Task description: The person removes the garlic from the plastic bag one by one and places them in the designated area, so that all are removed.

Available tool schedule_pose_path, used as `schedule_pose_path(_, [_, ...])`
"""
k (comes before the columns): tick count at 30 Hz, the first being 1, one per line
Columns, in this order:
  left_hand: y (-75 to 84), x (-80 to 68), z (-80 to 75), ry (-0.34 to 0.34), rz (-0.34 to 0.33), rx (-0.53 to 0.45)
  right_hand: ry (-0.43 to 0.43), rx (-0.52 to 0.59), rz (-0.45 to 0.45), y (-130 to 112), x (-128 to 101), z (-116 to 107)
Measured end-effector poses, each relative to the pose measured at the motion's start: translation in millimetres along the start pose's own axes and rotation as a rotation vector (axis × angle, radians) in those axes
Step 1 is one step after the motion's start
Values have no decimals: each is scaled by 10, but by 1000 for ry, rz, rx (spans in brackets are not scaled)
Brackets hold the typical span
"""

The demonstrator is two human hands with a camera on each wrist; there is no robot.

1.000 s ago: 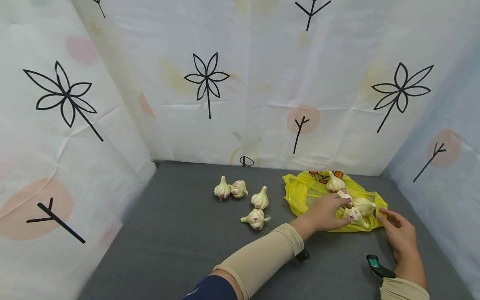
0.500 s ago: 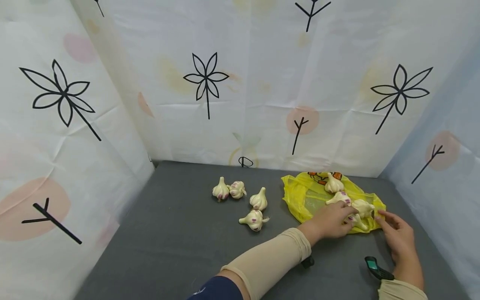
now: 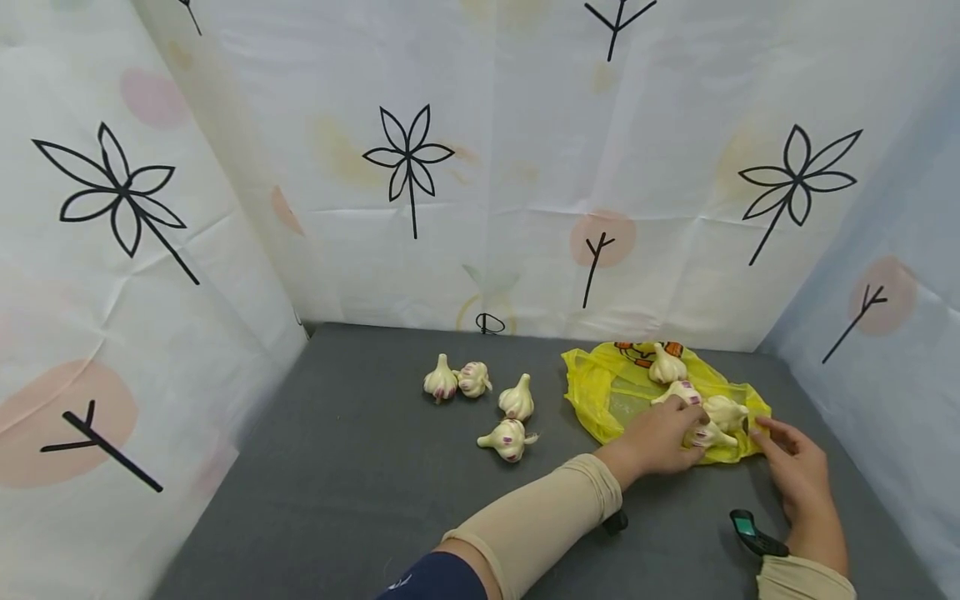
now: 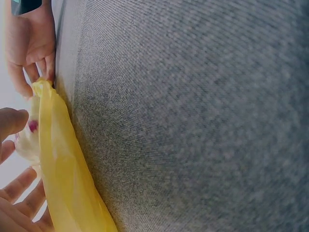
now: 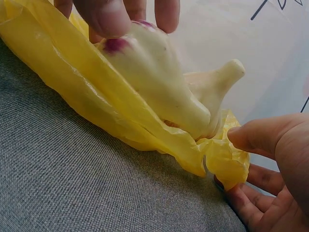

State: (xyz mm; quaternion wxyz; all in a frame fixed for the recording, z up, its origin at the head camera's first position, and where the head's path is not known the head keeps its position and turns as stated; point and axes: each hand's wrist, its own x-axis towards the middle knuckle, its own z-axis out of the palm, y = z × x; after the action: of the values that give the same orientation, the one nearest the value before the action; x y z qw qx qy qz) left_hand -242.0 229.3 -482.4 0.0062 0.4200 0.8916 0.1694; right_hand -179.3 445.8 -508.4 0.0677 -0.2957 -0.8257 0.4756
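Note:
A yellow plastic bag [image 3: 596, 392] lies flattened at the back right of the table, with several garlic bulbs on it. My left hand [image 3: 663, 433] reaches over its front edge and holds the front garlic bulb [image 3: 716, 437] by its rounded end. Thumb and fingertips meet this purple-marked bulb [image 5: 149, 72] in the right wrist view, its stem pointing right. My right hand [image 3: 798, 471] pinches the bag's right edge between thumb and fingers, bunching the plastic [image 5: 227, 159]. Another bulb [image 3: 726, 412] sits just behind the held one.
Left of the bag, a pair of garlic bulbs [image 3: 441, 379] and a second pair [image 3: 516, 400] lie on the grey table [image 3: 337, 483]. Patterned white cloth walls [image 3: 487, 167] enclose the table's back and sides. A dark wrist strap [image 3: 757, 535] sits by the right wrist.
My left hand has shifted slightly right and nearer, from beside the middle bulb on the bag to the front one. My right hand keeps its pinch on the bag edge.

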Motion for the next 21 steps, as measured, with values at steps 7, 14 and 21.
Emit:
schedule_pose_path(7, [10,-29,-51,0,-13,-1,1,4,9,-16,2,-6])
schedule_pose_path(14, [-27,-37,-18,41,1,-34,10,-10,-2,-15,-15,2])
schedule_pose_path(21, [-48,-28,-13,42,-5,-46,-3,2,-4,-13,-13,-7])
